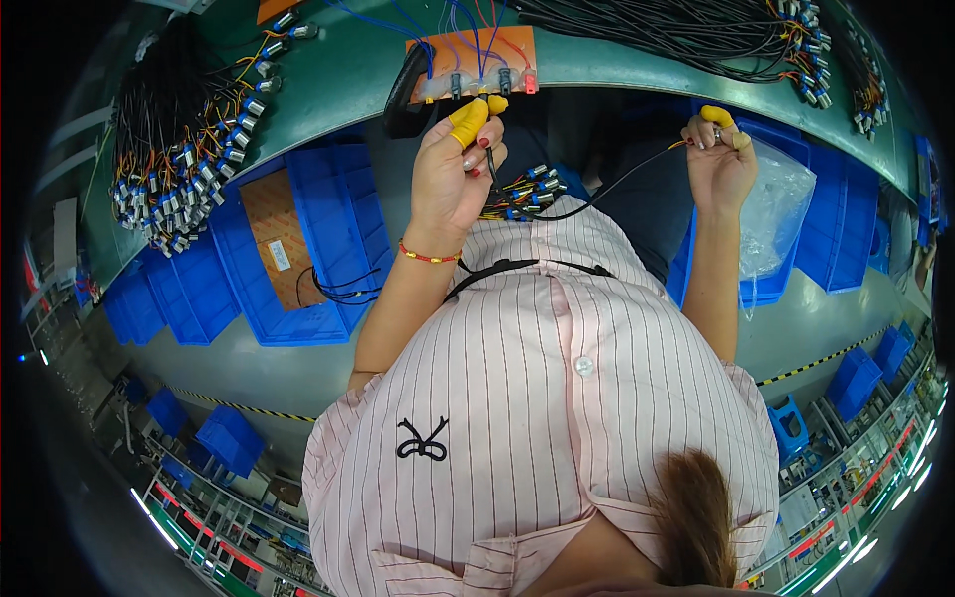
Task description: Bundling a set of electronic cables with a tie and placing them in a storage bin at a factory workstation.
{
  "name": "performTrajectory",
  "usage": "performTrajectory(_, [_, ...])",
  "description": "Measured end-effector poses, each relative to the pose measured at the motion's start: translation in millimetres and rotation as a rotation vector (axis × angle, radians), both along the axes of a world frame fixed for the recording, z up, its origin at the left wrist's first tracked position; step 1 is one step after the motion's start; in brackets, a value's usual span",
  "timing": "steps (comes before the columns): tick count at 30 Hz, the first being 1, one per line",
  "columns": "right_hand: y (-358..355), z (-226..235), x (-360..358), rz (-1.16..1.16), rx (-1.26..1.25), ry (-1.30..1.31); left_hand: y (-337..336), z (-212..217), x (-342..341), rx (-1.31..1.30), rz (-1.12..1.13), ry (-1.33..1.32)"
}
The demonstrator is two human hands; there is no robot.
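My left hand (460,164), with yellow finger covers, pinches one end of a thin black cable (622,185) just below the orange board (418,62). That end lies against or very close to the board's front-edge connectors; my fingers hide the exact contact. Off to the right, my right hand (718,164) is closed on the cable's other end, where short orange-yellow wires show. The cable sags between both hands. Blue and red wires run from the board, which has dark terminals and a red terminal (530,83). A bundle of cables with metal-and-blue connectors (532,191) rests in my lap.
The green table (637,75) curves across the front. Cable bundles with connectors (194,169) hang over its left edge, and more black cables (676,35) lie at the right. Below stand blue bins (343,204), one with cardboard (274,224), another with a clear plastic bag (781,204).
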State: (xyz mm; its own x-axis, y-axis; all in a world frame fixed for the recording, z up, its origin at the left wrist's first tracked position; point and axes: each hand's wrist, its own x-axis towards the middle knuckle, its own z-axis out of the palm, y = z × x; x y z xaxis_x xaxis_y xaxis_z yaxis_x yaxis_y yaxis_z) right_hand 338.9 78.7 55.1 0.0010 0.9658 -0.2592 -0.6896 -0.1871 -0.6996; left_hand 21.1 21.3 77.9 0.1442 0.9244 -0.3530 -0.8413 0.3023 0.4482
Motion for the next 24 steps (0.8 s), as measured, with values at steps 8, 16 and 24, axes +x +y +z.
performTrajectory(8, [-6.8, -0.8, 12.6, -0.020, 0.075, 0.023, 8.4, 15.1, -2.5, 0.000, -0.163, 0.374])
performTrajectory(16, [-10.9, -1.4, 23.5, -0.071, 0.103, 0.013, 2.6, 13.0, 15.8, -0.054, 0.009, 0.435])
performTrajectory(24, [-4.9, 19.1, 67.2, -0.135, 0.219, 0.008, -44.3, 27.8, 28.4, 0.041, -0.312, 0.730])
